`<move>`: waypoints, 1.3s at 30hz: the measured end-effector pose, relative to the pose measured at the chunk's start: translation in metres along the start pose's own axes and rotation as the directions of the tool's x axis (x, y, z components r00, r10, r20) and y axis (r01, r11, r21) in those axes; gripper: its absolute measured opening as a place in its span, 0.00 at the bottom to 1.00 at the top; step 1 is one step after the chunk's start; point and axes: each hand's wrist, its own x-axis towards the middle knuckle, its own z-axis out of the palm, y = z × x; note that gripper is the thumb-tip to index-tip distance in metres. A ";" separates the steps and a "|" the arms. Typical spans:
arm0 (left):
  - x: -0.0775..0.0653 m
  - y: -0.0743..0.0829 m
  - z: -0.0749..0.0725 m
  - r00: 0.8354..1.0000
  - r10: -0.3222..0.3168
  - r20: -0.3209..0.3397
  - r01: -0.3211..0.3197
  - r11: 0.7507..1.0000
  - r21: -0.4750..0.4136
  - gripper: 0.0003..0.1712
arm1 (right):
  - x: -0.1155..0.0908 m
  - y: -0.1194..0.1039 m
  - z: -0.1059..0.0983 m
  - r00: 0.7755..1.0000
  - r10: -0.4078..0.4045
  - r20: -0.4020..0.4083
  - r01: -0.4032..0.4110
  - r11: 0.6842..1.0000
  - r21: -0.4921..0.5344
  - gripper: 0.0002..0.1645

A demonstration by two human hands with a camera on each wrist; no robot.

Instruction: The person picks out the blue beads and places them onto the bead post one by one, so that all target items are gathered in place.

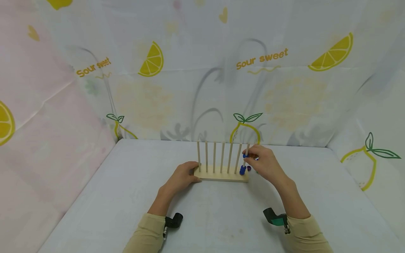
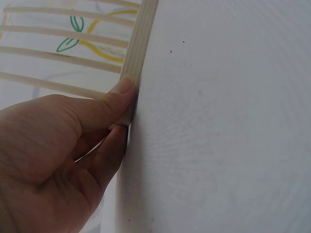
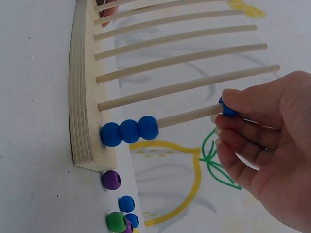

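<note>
A pale wooden base with several upright pegs stands on the table. My left hand grips its left end, thumb on the front edge and fingers behind, as the left wrist view also shows. On the rightmost peg, three blue beads are stacked against the base. My right hand pinches another blue bead between thumb and fingers, around the upper part of that same peg. The other pegs carry no beads.
Beside the base's right end lie loose beads: a purple bead, a green bead, blue beads and others partly hidden. A white cloth covers the table. Behind it hangs a lemon-printed curtain.
</note>
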 end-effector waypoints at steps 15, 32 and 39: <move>-0.001 0.000 -0.001 1.000 0.007 -0.003 -0.007 1.000 -0.003 0.34 | -0.002 0.003 0.002 0.994 0.069 0.083 -0.069 0.998 0.002 0.08; -0.002 0.000 0.000 1.000 0.011 0.000 -0.011 1.000 -0.006 0.34 | -0.003 0.007 0.005 0.974 0.128 0.187 -0.131 0.991 0.002 0.07; -0.002 0.001 -0.001 1.000 0.013 0.009 -0.013 1.000 0.005 0.34 | -0.002 0.008 0.007 0.964 0.158 0.215 -0.160 0.987 -0.007 0.09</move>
